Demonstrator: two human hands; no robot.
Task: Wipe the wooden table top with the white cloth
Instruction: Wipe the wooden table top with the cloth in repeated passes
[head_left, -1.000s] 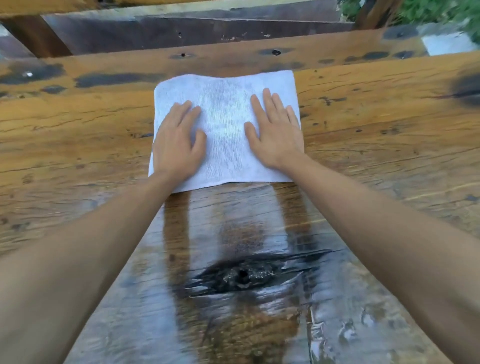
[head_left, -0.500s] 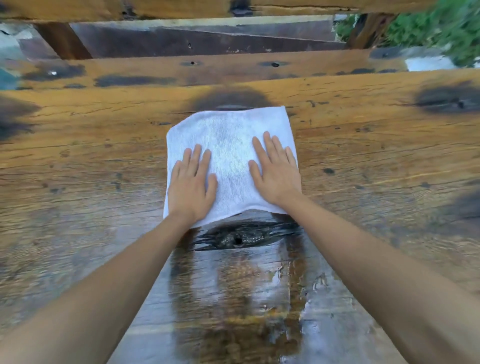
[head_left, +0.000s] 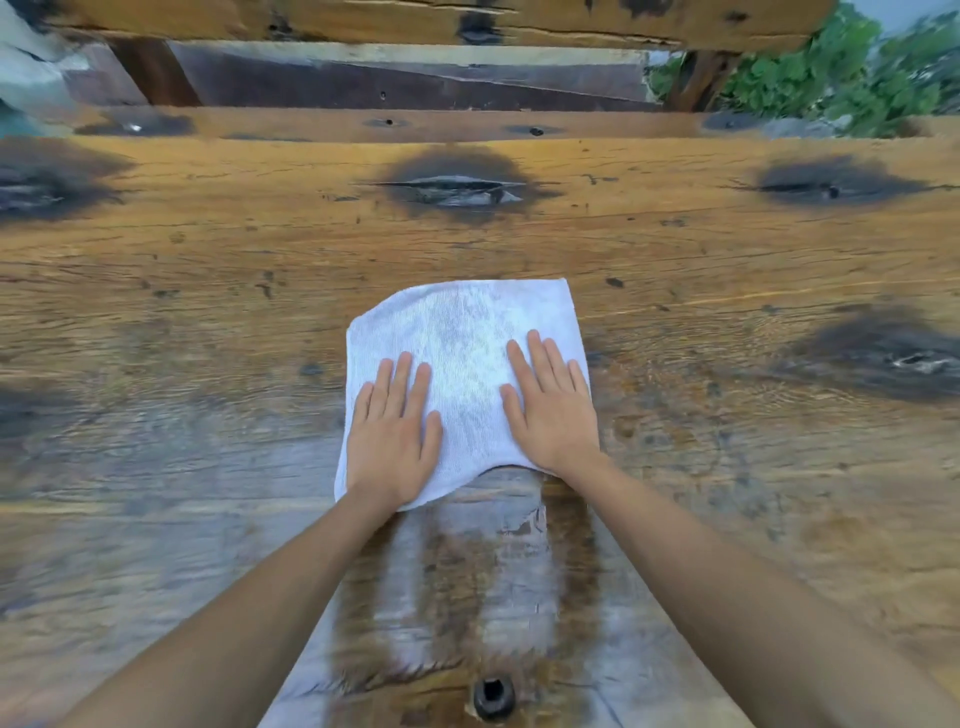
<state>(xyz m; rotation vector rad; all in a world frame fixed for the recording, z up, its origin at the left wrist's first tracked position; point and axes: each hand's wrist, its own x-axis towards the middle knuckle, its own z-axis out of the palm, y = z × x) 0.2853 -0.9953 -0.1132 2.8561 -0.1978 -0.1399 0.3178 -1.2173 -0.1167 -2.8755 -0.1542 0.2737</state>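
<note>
The white cloth (head_left: 462, 364) lies spread flat on the wooden table top (head_left: 208, 291), near its middle. My left hand (head_left: 392, 436) presses palm-down on the cloth's near left part, fingers straight and slightly apart. On the near right part, my right hand (head_left: 550, 410) lies flat the same way. Neither hand grips the fabric. The near edge of the cloth bunches a little between my wrists. A wet, shiny streak (head_left: 467, 582) runs from the cloth toward me.
Dark burnt-looking knots mark the boards: one beyond the cloth (head_left: 457, 189), one far right (head_left: 831, 184), one at right (head_left: 893, 353). A black bolt hole (head_left: 492, 693) sits near me. A wooden bench rail (head_left: 415, 21) and green plants (head_left: 841, 78) lie past the far edge.
Both hands have slid the cloth toward me across the boards. It now covers the dark knot that lay on its near side. A knot beyond the cloth has come into view.
</note>
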